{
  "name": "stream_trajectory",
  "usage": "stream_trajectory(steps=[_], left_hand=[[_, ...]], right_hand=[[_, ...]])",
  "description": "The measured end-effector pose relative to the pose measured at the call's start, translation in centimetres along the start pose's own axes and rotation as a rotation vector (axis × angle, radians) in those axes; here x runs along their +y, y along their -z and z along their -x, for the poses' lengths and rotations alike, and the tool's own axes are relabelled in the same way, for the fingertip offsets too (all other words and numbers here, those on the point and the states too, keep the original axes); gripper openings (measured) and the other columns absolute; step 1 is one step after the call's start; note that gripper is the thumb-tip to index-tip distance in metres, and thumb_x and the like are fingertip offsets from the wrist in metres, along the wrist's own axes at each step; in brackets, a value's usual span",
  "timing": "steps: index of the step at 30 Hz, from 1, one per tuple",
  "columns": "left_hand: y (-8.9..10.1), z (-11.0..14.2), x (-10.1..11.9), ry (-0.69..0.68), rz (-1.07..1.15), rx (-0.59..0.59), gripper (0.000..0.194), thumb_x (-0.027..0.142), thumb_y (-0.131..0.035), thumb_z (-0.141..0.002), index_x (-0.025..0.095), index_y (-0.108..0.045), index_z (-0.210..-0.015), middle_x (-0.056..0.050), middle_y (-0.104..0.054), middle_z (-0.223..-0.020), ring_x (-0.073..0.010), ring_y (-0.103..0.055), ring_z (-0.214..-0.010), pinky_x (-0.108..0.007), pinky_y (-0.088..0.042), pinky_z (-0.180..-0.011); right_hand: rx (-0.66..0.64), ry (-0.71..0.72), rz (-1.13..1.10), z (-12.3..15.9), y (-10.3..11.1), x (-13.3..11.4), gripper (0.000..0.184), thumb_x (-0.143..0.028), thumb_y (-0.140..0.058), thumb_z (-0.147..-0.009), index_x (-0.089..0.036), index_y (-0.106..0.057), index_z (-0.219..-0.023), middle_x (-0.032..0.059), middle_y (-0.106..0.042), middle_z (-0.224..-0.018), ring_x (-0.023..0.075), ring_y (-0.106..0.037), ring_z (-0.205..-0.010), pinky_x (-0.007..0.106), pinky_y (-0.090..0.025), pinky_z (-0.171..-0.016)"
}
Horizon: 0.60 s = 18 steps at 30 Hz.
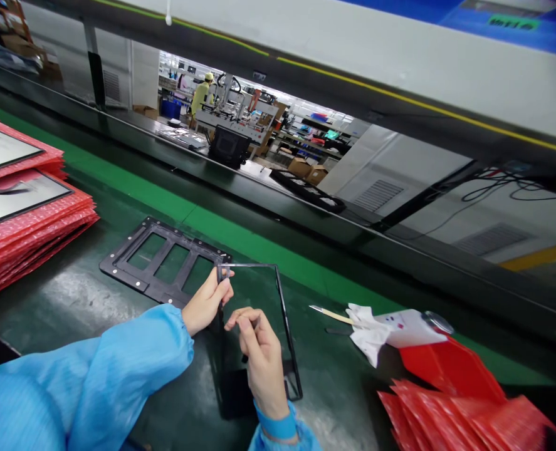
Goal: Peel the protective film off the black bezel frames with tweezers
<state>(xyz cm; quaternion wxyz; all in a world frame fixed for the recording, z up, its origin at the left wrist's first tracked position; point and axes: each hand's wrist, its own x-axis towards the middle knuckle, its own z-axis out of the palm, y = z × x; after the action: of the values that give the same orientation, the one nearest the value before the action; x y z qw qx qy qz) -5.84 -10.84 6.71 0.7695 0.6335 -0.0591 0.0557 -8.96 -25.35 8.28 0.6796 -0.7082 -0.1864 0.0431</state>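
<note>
My left hand (210,299) is closed on the upper left corner of a thin black rectangular frame (284,319), holding it tilted up over the dark green work surface. In front of the frame's opening is my right hand (260,351), its thumb and fingers pinched together. Whatever is between those fingertips, if anything, is too small to make out. A dark patch shows behind the right wrist, low in the frame. Just left of the held frame lies a thick black fixture plate (167,258) with several rectangular openings and small round metal spots; the left hand partly covers its right end.
Red bubble-wrap pouches (33,235) with flat panels on top are stacked at left. To the right lie a pointed knife (330,314), a crumpled white cloth (370,338), a white bottle (412,327) on its side and more red pouches (461,407). A shelf (353,69) overhangs the back.
</note>
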Motion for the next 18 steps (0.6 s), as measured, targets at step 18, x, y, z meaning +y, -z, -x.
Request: stream_trajectory(steps=[18], left_hand=[[1.1, -1.1, -0.1, 0.026, 0.093, -0.033, 0.041, 0.051, -0.043, -0.094, 0.019, -0.038, -0.118, 0.006, -0.037, -0.066, -0.0071, -0.035, -0.051, -0.017, -0.021, -0.042]], right_hand=[[0.378, 0.222, -0.198, -0.8, 2.7, -2.5, 0.020, -0.037, -0.060, -0.091, -0.021, -0.049, -0.084, 0.0035, -0.049, -0.084, 0.0157, -0.054, -0.075, 0.019, -0.023, -0.042]])
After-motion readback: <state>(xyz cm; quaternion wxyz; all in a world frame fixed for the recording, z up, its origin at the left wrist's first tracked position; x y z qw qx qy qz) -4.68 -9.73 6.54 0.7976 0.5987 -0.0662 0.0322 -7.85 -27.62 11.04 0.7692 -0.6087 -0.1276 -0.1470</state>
